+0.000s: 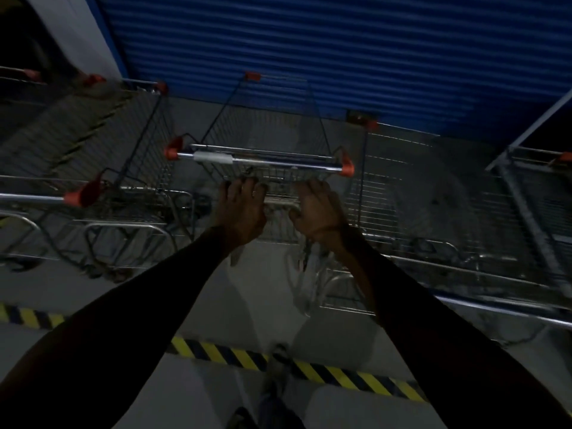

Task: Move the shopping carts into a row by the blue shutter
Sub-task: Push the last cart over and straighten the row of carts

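Note:
A wire shopping cart (266,125) with orange corner caps stands straight ahead, its front end near the blue shutter (309,41). Its chrome handle bar (263,161) runs across just above my hands. My left hand (240,209) and my right hand (315,209) both grip the cart's rear wire frame below the handle, fingers curled over the wire. Another cart (130,144) stands to its left and a further cart (402,187) to its right, all facing the shutter. Dark sleeves cover both forearms.
More carts sit at the far left (28,156) and a cart at the far right (538,193). A yellow-and-black hazard stripe (241,357) crosses the grey floor behind the carts. My foot (275,379) shows at the bottom. The scene is dim.

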A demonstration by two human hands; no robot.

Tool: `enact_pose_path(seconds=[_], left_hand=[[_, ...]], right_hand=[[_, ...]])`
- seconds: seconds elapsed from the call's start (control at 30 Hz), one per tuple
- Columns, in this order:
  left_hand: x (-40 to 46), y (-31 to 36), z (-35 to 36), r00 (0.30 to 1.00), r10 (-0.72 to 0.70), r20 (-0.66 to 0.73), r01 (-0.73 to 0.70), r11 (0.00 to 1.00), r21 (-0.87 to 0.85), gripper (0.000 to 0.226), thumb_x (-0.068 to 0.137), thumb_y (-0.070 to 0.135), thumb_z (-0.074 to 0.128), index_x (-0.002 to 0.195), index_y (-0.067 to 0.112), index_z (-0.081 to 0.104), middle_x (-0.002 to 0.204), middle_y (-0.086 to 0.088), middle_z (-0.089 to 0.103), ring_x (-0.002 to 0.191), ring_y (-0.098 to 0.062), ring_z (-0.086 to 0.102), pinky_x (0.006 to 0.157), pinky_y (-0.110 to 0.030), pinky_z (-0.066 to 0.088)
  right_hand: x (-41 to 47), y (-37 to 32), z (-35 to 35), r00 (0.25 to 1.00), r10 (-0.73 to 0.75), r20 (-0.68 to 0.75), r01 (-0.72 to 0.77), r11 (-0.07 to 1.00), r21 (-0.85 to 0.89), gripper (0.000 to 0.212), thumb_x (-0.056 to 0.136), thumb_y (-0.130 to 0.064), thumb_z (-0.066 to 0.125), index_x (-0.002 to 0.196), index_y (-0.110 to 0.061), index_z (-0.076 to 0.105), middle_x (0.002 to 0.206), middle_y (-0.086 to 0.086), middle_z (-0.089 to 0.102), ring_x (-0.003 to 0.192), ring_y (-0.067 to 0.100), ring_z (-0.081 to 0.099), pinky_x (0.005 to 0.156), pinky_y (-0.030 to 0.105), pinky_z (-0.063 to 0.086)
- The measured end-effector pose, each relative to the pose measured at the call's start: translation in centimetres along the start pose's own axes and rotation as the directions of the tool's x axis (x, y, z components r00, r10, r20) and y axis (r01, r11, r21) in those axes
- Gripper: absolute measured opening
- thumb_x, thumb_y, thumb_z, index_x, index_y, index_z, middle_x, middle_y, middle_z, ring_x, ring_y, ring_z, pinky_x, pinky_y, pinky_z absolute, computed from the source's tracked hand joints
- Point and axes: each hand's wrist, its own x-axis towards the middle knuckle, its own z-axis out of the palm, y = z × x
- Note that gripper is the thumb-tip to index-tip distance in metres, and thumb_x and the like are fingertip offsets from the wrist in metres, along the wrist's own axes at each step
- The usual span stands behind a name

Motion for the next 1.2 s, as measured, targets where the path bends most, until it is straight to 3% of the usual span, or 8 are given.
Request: enact_pose_path(seconds=[0.23, 0.4, 0.53, 0.67, 0.77, 1.0, 1.1, 1.2], left_hand=[[6.9, -7.7, 3.6, 0.978, -0.044, 0.206, 0.058, 0.996, -0.063, 0.085, 0.075, 0.030, 0.072, 0.148, 0.007, 0.036, 0.150, -0.021, 0.037, 0.137, -0.043, 0.031, 0.111, -0.056, 0.021], [8.9, -9.6, 4.6, 0.983, -0.001, 0.185, -0.008, 0.999, 0.051, 0.077, 0.071, 0.038, 0.067, 0.140, 0.015, 0.043, 0.132, -0.015, 0.047, 0.118, -0.040, 0.044, 0.093, -0.052, 0.034], [9.2, -9.0, 4.8, 0.993, -0.036, 0.115, 0.023, 0.993, 0.112, 0.056, 0.070, 0.037, 0.060, 0.120, 0.012, 0.053, 0.117, -0.015, 0.052, 0.108, -0.039, 0.048, 0.089, -0.052, 0.034], [9.3, -10.0, 3.7, 0.993, -0.020, 0.114, 0.006, 0.993, 0.116, 0.044, 0.072, 0.042, 0.060, 0.106, 0.014, 0.059, 0.112, -0.012, 0.052, 0.106, -0.035, 0.048, 0.093, -0.054, 0.035], [8.7, -11.4, 2.6, 0.985, 0.072, 0.160, -0.095, 0.985, 0.141, 0.045, 0.072, 0.051, 0.059, 0.104, 0.019, 0.062, 0.109, -0.007, 0.054, 0.105, -0.032, 0.050, 0.092, -0.050, 0.034], [4.3, -14.1, 1.3, 0.933, 0.241, 0.266, -0.234, 0.970, -0.061, 0.054, 0.077, 0.059, 0.062, 0.112, 0.018, 0.064, 0.112, -0.008, 0.062, 0.106, -0.031, 0.056, 0.083, -0.039, 0.048], [1.6, -14.5, 0.1, 0.928, 0.253, 0.274, -0.255, 0.967, -0.028, 0.049, 0.079, 0.061, 0.059, 0.110, 0.023, 0.065, 0.109, -0.006, 0.067, 0.103, -0.029, 0.061, 0.077, -0.036, 0.048], [-0.8, -14.8, -0.5, 0.905, 0.299, 0.304, -0.321, 0.947, 0.024, 0.047, 0.082, 0.058, 0.056, 0.110, 0.022, 0.065, 0.105, -0.005, 0.070, 0.096, -0.030, 0.066, 0.074, -0.036, 0.050]], right_hand=[[10.3, 0.1, 2.1, 0.997, -0.016, 0.071, 0.024, 0.994, -0.103, 0.072, 0.076, -0.035, 0.067, 0.139, -0.013, 0.041, 0.134, 0.016, 0.042, 0.121, 0.038, 0.039, 0.098, 0.048, 0.034], [15.2, 1.9, 3.5, 0.961, 0.059, 0.270, -0.020, 0.989, -0.144, 0.054, 0.081, -0.038, 0.063, 0.129, -0.017, 0.051, 0.131, 0.011, 0.055, 0.121, 0.036, 0.049, 0.102, 0.049, 0.040], [15.9, 1.4, 5.0, 0.964, 0.185, 0.192, -0.137, 0.962, -0.235, 0.045, 0.083, -0.054, 0.055, 0.111, -0.019, 0.063, 0.114, 0.008, 0.066, 0.107, 0.033, 0.060, 0.096, 0.043, 0.044], [14.6, -0.5, 5.9, 0.969, 0.199, 0.149, -0.159, 0.956, -0.246, 0.043, 0.086, -0.055, 0.053, 0.107, -0.020, 0.064, 0.110, 0.006, 0.068, 0.104, 0.030, 0.062, 0.090, 0.037, 0.043], [11.8, -2.5, 6.3, 0.968, 0.227, 0.111, -0.192, 0.946, -0.261, 0.040, 0.089, -0.050, 0.051, 0.113, -0.020, 0.062, 0.115, 0.008, 0.065, 0.108, 0.033, 0.059, 0.098, 0.042, 0.038], [6.1, -6.4, 5.3, 0.925, 0.261, 0.276, -0.188, 0.946, -0.264, 0.042, 0.091, -0.045, 0.054, 0.126, -0.022, 0.056, 0.120, 0.011, 0.064, 0.112, 0.035, 0.059, 0.095, 0.046, 0.043], [4.1, -7.8, 5.2, 0.906, 0.311, 0.288, -0.235, 0.934, -0.269, 0.036, 0.088, -0.039, 0.059, 0.118, -0.020, 0.057, 0.116, 0.010, 0.064, 0.107, 0.033, 0.061, 0.087, 0.044, 0.049], [2.1, -9.5, 5.7, 0.939, 0.209, 0.272, -0.101, 0.927, -0.362, 0.038, 0.079, -0.046, 0.059, 0.108, -0.022, 0.064, 0.106, 0.007, 0.067, 0.100, 0.034, 0.064, 0.083, 0.048, 0.048]])
